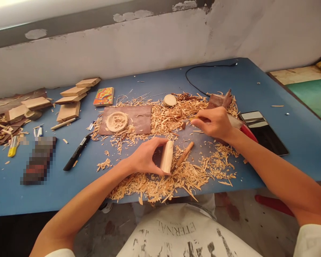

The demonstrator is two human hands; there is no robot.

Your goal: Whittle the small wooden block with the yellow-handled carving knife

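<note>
Currently, the two hands are well apart from each other over the blue counter, each closed on something. The left hand grips a pale wooden block between thumb and fingers, tilted slightly, above the near wood shavings. The right hand, farther forward, pinches a slim tool whose tip points toward the left; the fingers hide most of it, so its exact kind cannot be told. Just beside the block, to its right, a thin wooden stick lies on the shavings. Beyond the left hand, a round wooden dish with shavings inside sits on a brown sheet, and a round wood slice rests among the far shavings. A multicoloured square block lies near the sheet's far left corner. Farther left are stacked wooden pieces, a black marker and a yellow-handled tool. On the right, a smartphone lies near the right forearm, with a black cable toward the back.
</note>
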